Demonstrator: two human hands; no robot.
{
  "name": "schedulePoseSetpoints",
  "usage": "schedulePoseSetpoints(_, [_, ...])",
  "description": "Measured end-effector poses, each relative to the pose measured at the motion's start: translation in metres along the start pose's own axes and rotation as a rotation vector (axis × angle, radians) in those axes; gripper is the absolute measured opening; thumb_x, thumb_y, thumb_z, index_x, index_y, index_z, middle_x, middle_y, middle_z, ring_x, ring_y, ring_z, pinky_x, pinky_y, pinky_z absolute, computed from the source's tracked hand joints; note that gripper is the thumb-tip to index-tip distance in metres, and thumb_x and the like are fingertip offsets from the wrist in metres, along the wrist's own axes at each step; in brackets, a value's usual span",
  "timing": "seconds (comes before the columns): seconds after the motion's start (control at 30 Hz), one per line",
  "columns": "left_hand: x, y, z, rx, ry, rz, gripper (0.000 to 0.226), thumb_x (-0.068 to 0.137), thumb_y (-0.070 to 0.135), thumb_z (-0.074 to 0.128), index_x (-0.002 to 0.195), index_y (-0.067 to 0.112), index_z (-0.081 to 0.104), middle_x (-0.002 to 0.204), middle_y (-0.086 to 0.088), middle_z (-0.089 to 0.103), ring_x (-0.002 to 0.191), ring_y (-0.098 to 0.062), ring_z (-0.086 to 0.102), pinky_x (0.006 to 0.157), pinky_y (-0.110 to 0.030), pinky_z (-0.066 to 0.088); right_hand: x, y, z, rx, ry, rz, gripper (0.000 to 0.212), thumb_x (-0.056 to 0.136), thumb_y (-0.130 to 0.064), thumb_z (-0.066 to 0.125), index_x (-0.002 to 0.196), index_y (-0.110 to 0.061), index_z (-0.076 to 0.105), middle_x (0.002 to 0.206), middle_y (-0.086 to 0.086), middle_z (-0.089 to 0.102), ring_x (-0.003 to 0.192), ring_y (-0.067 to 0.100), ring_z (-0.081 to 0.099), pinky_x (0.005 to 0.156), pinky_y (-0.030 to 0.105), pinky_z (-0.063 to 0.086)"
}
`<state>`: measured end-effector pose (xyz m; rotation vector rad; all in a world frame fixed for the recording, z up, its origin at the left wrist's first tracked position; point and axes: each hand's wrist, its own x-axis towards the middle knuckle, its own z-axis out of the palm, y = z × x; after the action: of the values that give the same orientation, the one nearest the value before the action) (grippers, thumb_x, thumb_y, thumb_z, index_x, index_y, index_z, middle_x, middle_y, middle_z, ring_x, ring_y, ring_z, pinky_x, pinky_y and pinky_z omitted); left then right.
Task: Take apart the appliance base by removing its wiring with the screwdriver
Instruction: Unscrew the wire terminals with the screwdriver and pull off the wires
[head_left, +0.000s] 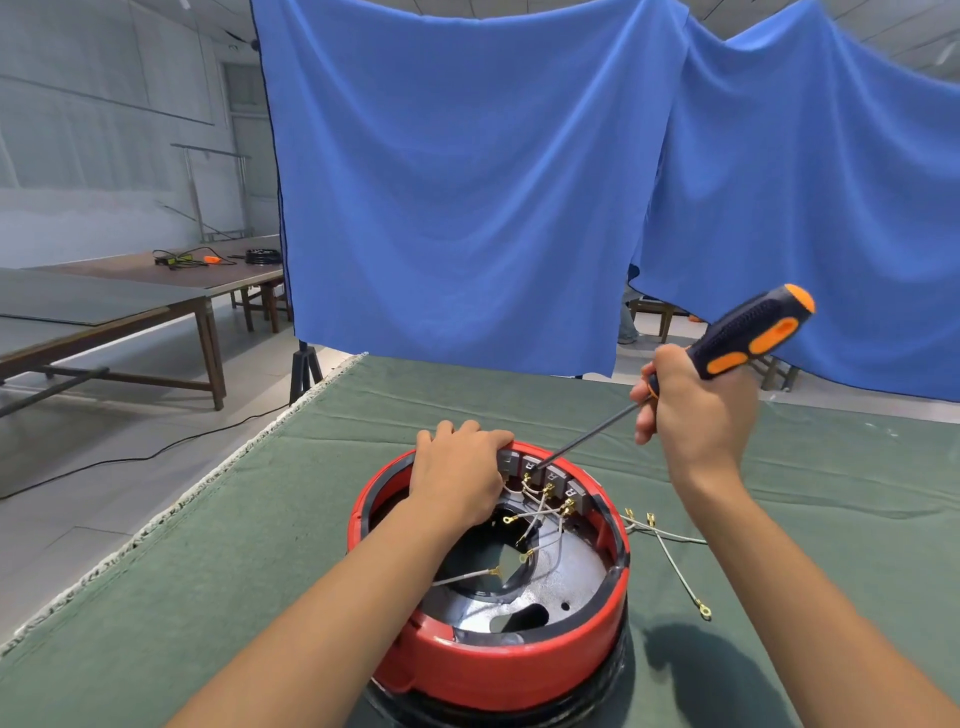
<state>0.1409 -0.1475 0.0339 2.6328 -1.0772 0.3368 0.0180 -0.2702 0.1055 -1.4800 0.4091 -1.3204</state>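
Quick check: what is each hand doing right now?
Left hand: grips the far rim of the red base.
Right hand: grips the screwdriver.

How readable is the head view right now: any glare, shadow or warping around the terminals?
Head view: sharp where the screwdriver tip meets the terminals; mild glare on the base's metal plate; a dark shadow on the green cloth at lower right; wide-angle bending at the edges, stretching both forearms.
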Motion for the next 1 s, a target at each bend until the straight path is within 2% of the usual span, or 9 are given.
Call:
schedulePoseSetpoints(0.23, [0.000,-0.001,0.001,-0.005,0.002,0.009,0.051,0.090,0.028,0.058,0.138,0.036,0.041,0.128,0.000,0.052,0.118,-0.025,0.042,0.098,-0.042,0.030,0.034,0.008,0.019,-0.052,0.038,0.143,0.021,0.079,-0.013,0.051,0.059,-0.006,0.052,0.037,-0.003,0.048,0.027,0.012,0.035,0.032,0.016,0.029])
schedulePoseSetpoints(0.43, [0.001,-0.002,0.000,-0.006,-0.006,0.014,0.051,0.090,0.027,0.058,0.137,0.036,0.041,0.128,-0.001,0.052,0.118,-0.025,0.041,0.099,-0.042,0.030,0.046,0.010,0.028,-0.089,0.049,0.211,0.016,0.079,-0.013,0.053,0.065,-0.007,0.054,0.047,0.003,0.051,0.029,0.009,0.038,0.033,0.016,0.030])
schedulePoseSetpoints(0.57, [0.000,-0.003,0.002,-0.014,-0.006,0.012,0.052,0.090,0.027,0.057,0.138,0.036,0.039,0.129,-0.001,0.050,0.119,-0.026,0.040,0.098,-0.041,0.029,0.028,0.005,0.020,-0.031,0.085,0.153,0.020,0.078,-0.013,0.052,0.059,-0.010,0.053,0.041,-0.002,0.050,0.029,0.009,0.037,0.033,0.015,0.027])
schedulePoseSetpoints(0.77, [0.000,-0.003,0.002,-0.012,-0.008,0.005,0.054,0.089,0.028,0.059,0.139,0.037,0.038,0.130,0.000,0.049,0.120,-0.025,0.039,0.099,-0.040,0.028,-0.023,0.007,0.002,0.095,0.076,-0.084,0.033,0.076,-0.015,0.053,0.045,-0.023,0.059,0.042,0.000,0.054,0.030,0.013,0.037,0.034,0.017,0.029])
schedulePoseSetpoints(1.0, [0.000,-0.003,0.002,-0.009,-0.014,0.009,0.054,0.090,0.029,0.059,0.139,0.037,0.038,0.131,-0.001,0.049,0.121,-0.026,0.039,0.099,-0.041,0.029,-0.016,0.010,0.002,0.075,0.073,-0.092,0.031,0.073,-0.019,0.052,0.044,-0.026,0.059,0.041,-0.001,0.053,0.035,0.017,0.041,0.041,0.020,0.033])
